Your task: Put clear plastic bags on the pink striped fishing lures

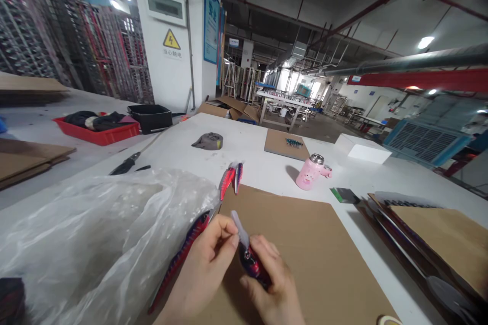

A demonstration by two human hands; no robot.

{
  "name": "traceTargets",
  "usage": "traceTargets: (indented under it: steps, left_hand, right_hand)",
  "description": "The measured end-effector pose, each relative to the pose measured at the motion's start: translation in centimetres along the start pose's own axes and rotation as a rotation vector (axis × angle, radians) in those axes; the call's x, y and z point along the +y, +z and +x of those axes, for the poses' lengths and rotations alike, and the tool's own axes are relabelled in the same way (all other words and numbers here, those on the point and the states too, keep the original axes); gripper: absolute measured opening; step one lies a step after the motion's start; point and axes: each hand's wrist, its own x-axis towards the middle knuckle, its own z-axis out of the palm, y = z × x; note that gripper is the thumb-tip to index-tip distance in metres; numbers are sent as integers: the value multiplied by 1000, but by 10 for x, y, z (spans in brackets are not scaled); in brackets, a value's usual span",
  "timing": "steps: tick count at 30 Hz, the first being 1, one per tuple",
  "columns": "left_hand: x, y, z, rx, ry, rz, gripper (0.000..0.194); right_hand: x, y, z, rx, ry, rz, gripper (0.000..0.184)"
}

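Observation:
A fishing lure (pixel 249 263) with a dark, red-marked body and a clear lip (pixel 239 228) is in my right hand (pixel 272 277), whose thumb and fingers wrap round the body. My left hand (pixel 215 251) is closed in a pinch at the edge of the lip, its fingertips touching there. Both hands are above a brown cardboard sheet (pixel 301 244). Beside my left hand lies a row of red and purple lures (pixel 179 259), partly hidden by that hand. Two more lures, a red one (pixel 227 183) and a purple one (pixel 238 179), lie beyond the sheet's far edge.
A clear plastic bag (pixel 110 233) spreads over the left side. A pink bottle (pixel 309 172), a grey cloth (pixel 208 141), and a board (pixel 280 145) with small lures stand farther back. Stacked cardboard (pixel 442 244) is at right; a red tray (pixel 99 132) sits at left.

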Motion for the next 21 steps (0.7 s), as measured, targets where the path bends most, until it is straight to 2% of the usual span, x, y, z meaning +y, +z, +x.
traceTargets:
  steps: [3, 8, 11, 15, 21]
  left_hand:
    - [-1, 1, 1, 24, 24, 4, 10]
    - [-1, 1, 2, -4, 22, -29, 10]
    - [-4, 1, 3, -12, 22, -61, 13]
    - [-6, 2, 4, 24, -32, -42, 21]
    - [3, 5, 3, -13, -43, 66, 27]
  right_hand:
    - [2, 0, -2, -1, 11, -4, 58]
    - [2, -4, -1, -48, 42, -10, 58]
    - [3, -3, -3, -21, 44, -5, 62]
    - [8, 5, -12, 38, 153, 87, 70]
    - [13, 13, -21, 55, 250, 146, 70]
